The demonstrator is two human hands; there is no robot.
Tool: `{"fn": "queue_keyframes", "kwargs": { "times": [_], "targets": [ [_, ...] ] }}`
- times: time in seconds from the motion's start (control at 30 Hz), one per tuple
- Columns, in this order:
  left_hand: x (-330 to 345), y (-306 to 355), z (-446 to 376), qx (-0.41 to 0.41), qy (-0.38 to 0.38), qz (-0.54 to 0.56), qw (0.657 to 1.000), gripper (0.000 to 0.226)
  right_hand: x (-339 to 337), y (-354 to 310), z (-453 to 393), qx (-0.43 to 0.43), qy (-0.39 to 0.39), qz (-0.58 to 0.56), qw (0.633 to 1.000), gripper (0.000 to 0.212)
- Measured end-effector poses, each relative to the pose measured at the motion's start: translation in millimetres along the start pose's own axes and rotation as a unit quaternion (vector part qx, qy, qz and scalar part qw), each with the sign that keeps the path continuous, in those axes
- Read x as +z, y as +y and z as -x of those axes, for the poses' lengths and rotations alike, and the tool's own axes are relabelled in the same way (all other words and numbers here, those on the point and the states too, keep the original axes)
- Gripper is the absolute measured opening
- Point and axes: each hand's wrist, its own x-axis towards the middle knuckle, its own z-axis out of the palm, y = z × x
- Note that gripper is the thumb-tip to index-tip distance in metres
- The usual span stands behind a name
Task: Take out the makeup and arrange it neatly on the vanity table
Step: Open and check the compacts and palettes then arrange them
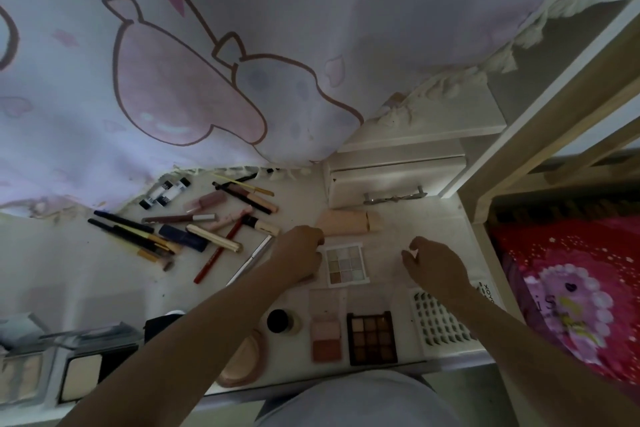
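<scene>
- At the far left near edge, open compacts of pale pressed powder [81,378] in clear cases sit side by side on the white vanity table [436,229].
- Further back, a loose heap of dark and gold-tipped makeup pencils and brushes [138,236] lies fanned across the tabletop, with three small black-and-white tubes [165,192] behind them near the fringe of a pale cartoon-print curtain [173,62].
- A long red pencil [219,250] lies at a slant beside a silver pen-shaped stick [250,262].
- The left hand [299,251] reaches forward, palm down, fingers bent at the left edge of a small white eyeshadow palette of nine pale shades [346,263]; whether it grips the palette cannot be told.
- Just behind that hand a peach-coloured tube [349,222] lies on its side.
- Near the front edge lie a round beige powder puff [242,362], a small jar with a black lid [280,321], a pink blush palette with clear lid [326,333] and a dark brown twelve-shade eyeshadow palette [372,338], in a row.
- The right hand [438,267] hovers above the table, fingers loosely curled, holding nothing.
- Under its wrist lies a white card of false lashes [438,324].
- A white drawer unit with a metal handle [394,184] stands at the back right.
- Off the table's right edge is a red and pink patterned cloth [568,295].
</scene>
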Motion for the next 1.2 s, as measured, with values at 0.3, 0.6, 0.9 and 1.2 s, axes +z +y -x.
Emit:
{"fn": "queue_keyframes", "kwargs": {
  "times": [0.3,0.6,0.9,1.2],
  "targets": [
    [7,-26,16,0.035,-0.068,-0.224,0.972,0.070,3,-26,-10,-0.106,-0.001,0.014,0.994,0.027],
    [-18,-18,22,0.000,-0.019,0.001,1.000,0.075,-13,-49,-16,-0.185,-0.017,-0.105,0.977,0.019],
    [-82,13,48,0.094,0.105,0.379,0.915,0.073,-85,-86,-7,-0.303,-0.071,-0.313,0.897,0.059],
    [-117,37,62,0.135,0.132,0.533,0.825,0.067,-140,-101,16,-0.373,0.044,-0.272,0.886,0.033]
  ]
}}
